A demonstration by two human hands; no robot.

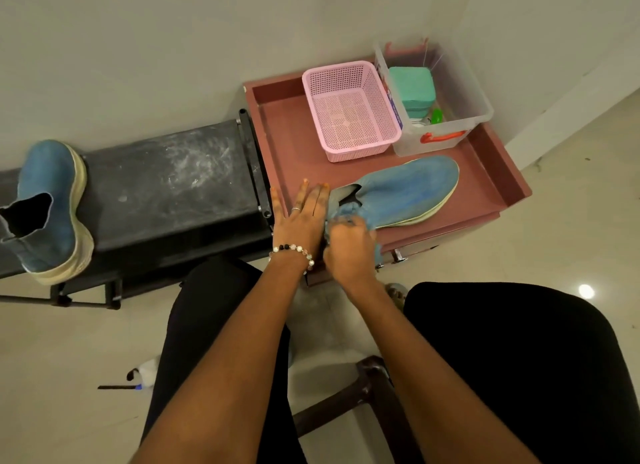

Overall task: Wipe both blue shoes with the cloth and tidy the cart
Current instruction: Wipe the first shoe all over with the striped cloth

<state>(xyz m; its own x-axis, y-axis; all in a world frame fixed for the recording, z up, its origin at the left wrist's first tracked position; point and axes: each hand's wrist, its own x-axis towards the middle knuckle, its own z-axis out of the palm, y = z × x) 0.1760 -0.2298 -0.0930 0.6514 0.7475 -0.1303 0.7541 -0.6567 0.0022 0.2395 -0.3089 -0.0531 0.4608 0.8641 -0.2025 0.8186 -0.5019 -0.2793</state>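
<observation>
Blue suede shoe with pale sole [408,190] lies on its side in the dusty-pink cart tray [485,173], toe pointing away and to the right of the hands, heel end directly under them. Left hand [304,218], fingers straight and spread flat, palm down, presses at the shoe's heel opening; nothing gripped. A beaded bracelet [294,250] circles that wrist, a ring on one finger. Right hand [349,249] is clenched around a bunched blue cloth [346,212], pressed against the shoe's heel side, just beside the left hand and touching the shoe.

Beyond the hands, farther back in the tray: pink perforated plastic basket [349,110], and just right of it a clear plastic storage box [460,93] with a red-orange handle, holding a green block-shaped item [412,86].

Far to the left of the hands, second blue ankle shoe [48,200] rests on the black scuffed tabletop [173,183] that butts against the tray's left edge, sole facing right.

Below the hands: person's dark-clad legs, pale tiled floor [69,359].
</observation>
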